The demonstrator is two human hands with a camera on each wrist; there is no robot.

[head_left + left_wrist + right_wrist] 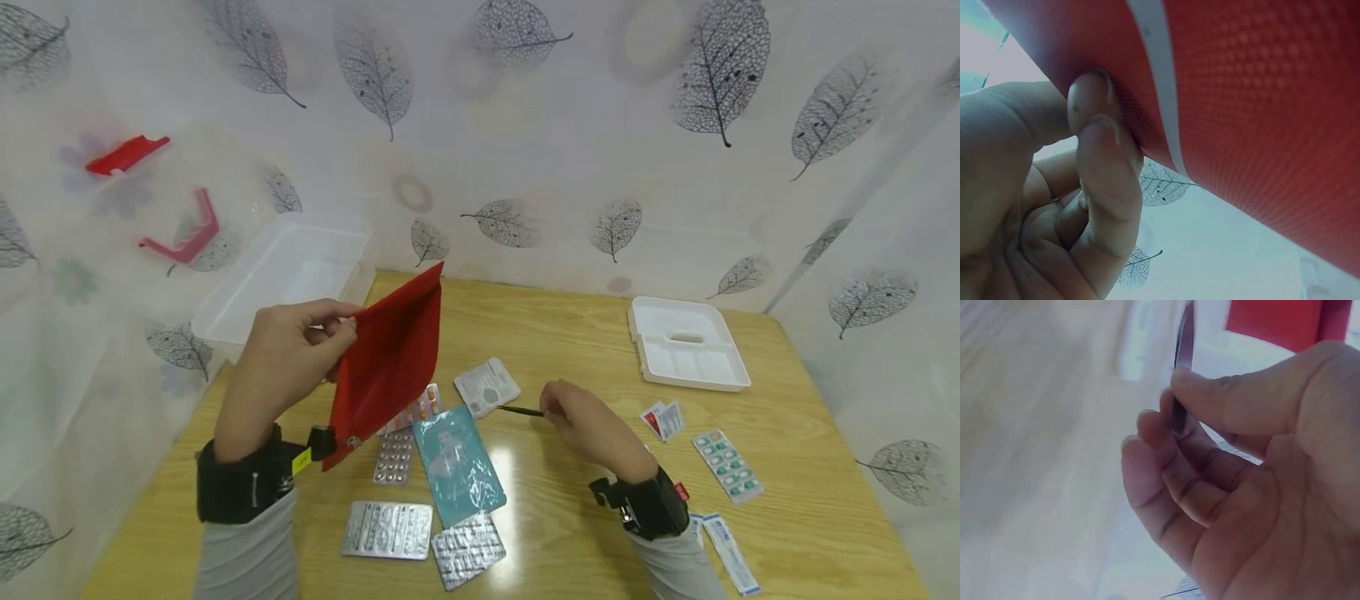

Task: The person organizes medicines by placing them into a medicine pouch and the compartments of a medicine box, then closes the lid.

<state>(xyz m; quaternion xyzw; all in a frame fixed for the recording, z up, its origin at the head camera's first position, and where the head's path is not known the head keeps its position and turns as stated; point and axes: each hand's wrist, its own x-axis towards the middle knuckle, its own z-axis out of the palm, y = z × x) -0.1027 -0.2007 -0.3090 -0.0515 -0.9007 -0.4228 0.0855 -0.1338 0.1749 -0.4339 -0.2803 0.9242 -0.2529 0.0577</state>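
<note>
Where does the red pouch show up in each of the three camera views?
Head: red pouch left of centre, pinched by the left hand.
Left wrist: fills the upper right, behind the fingers.
Right wrist: top right corner, behind the right hand.
Shared landmark: the pouch itself.

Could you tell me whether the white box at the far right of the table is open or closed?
Open: the white box lies with its moulded compartments facing up, nothing visible inside.

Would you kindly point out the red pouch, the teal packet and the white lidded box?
red pouch (390,358), head view, middle of its face.
teal packet (457,467), head view, centre.
white lidded box (686,343), head view, lid middle.
</note>
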